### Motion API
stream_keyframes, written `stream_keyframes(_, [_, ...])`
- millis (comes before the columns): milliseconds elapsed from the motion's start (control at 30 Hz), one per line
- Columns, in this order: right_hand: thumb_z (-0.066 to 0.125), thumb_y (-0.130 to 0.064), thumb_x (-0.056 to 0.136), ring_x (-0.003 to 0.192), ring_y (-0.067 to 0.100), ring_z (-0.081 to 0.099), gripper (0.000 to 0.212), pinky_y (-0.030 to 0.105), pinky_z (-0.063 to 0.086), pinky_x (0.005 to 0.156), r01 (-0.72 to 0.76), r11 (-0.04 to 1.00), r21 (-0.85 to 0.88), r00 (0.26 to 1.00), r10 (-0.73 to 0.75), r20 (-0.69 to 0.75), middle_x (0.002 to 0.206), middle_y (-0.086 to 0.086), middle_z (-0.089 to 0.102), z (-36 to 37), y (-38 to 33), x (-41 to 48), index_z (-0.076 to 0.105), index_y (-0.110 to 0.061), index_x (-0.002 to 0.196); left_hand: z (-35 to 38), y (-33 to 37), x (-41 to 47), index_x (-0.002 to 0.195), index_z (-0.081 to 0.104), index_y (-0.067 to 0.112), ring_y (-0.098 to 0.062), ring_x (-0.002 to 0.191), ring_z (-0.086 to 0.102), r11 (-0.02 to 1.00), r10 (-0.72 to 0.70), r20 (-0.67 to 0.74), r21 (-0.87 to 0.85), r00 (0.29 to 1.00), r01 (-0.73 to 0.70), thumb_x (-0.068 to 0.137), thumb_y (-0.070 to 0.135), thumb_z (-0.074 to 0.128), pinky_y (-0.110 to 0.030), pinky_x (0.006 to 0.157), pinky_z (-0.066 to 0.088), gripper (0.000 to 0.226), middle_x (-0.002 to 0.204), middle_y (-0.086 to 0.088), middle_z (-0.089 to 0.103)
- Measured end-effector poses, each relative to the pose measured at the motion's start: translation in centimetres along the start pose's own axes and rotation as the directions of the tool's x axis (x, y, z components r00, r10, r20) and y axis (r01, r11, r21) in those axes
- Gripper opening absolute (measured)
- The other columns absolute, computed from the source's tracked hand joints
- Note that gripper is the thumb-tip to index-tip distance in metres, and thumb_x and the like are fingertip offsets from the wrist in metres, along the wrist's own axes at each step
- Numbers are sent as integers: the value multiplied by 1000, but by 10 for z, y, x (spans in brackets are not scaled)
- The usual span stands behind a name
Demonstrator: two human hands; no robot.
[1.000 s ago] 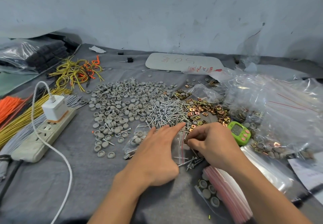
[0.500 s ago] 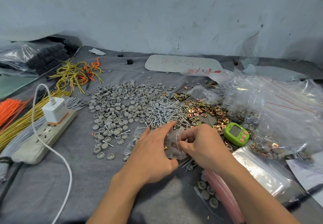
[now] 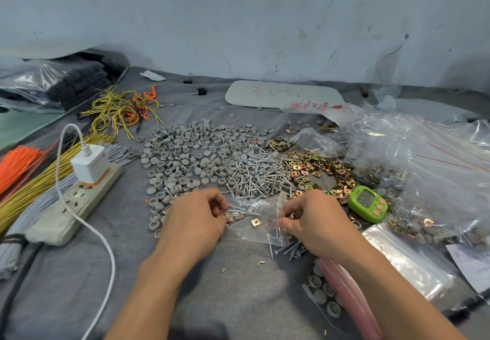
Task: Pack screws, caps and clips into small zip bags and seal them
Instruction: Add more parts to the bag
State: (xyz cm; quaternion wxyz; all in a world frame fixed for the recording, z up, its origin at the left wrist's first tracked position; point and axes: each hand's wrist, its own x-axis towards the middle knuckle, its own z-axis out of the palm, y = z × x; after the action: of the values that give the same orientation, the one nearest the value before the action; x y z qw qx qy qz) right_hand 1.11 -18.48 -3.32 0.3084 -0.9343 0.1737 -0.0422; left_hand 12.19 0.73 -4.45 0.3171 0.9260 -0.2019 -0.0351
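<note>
One left hand (image 3: 196, 220); one right hand (image 3: 315, 223); one held zip bag (image 3: 252, 233); one green timer (image 3: 368, 204); one power strip (image 3: 77, 202); one charger (image 3: 90, 163).

We hold a small zip bag (image 3: 256, 219) between our left hand (image 3: 197, 216) and right hand (image 3: 316, 220), near the screw pile (image 3: 261, 174); grey caps (image 3: 191, 151) lie left.

small hardware-packing workbench, loose heaps of grey caps (image 3: 193, 151), screws (image 3: 262, 172) and brass clips (image 3: 318, 167) just beyond the gripped zip bag (image 3: 254, 213), wire bundles (image 3: 34, 188) and power strip (image 3: 92, 194) to its left, filled bags (image 3: 424, 170) to its right, scuffed bare wall (image 3: 265, 21) behind
</note>
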Motion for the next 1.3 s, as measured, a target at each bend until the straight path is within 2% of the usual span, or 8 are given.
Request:
stream_keyframes(167, [75,-24,92,43,-3,50,32,11,38,44,10,1000,16,1000,-10,4,46,-22,57,1,1,0,70,-34,62,-1,8,0,73,73,44,0,66,59,998,53,-30,-30,998,-54,87,23,73,-19,59,40,25,72,20,63])
stream_keyframes(333, [74,-22,91,43,-4,52,16,10,37,43,-4,999,41,1000,4,-14,52,-21,64,2,2,-1,82,-28,78,6,17,-4,77,77,47,3,78,49,982,149,-29,124,988,-144,90,28,72,-38,96,49,23,79,25,55])
stream_keyframes(500, [75,-26,92,38,0,48,21,12,35,40,-15,996,83,1000,16,-7,46,-18,59,1,0,-1,78,-33,72,9,24,-10,97,77,50,6,84,52,963,241,-36,-112,970,-244,82,23,73,-6,73,38,31,92,21,60])
stream_keyframes(600, [76,-29,91,39,0,47,20,13,34,40,-14,998,69,1000,16,-27,45,-16,58,2,0,0,78,-33,71,17,31,-16,143,43,56,8,126,36,909,412,201,-23,889,-416,74,32,74,-22,109,30,80,141,27,43])
stream_keyframes(700, [76,-30,89,41,1,47,17,14,33,42,-25,995,98,999,28,-31,48,-12,59,2,-2,0,80,-33,73,24,38,-16,155,7,53,-5,147,24,893,405,326,59,854,-446,69,32,78,-38,127,15,114,161,19,25])
stream_keyframes(833, [75,-22,88,41,0,48,21,12,33,41,-12,978,207,1000,15,-13,48,-17,60,2,-5,-1,79,-33,71,32,39,-16,156,4,50,-3,142,30,903,400,196,83,895,-421,69,33,77,-26,120,-5,115,156,19,36])
stream_keyframes(1033, [77,-29,89,39,1,45,11,12,30,42,-25,958,286,999,32,-23,50,-10,63,5,-11,3,84,-32,81,37,35,-17,143,39,41,3,115,41,937,349,85,-34,933,-348,64,42,70,-35,117,36,85,122,24,51])
stream_keyframes(1300, [71,-23,81,51,0,57,27,11,37,47,-84,977,195,995,91,-27,57,-13,68,8,-21,9,76,-43,63,37,32,-18,121,45,50,4,106,42,919,386,38,-98,922,-381,61,39,67,-10,87,33,65,94,38,43])
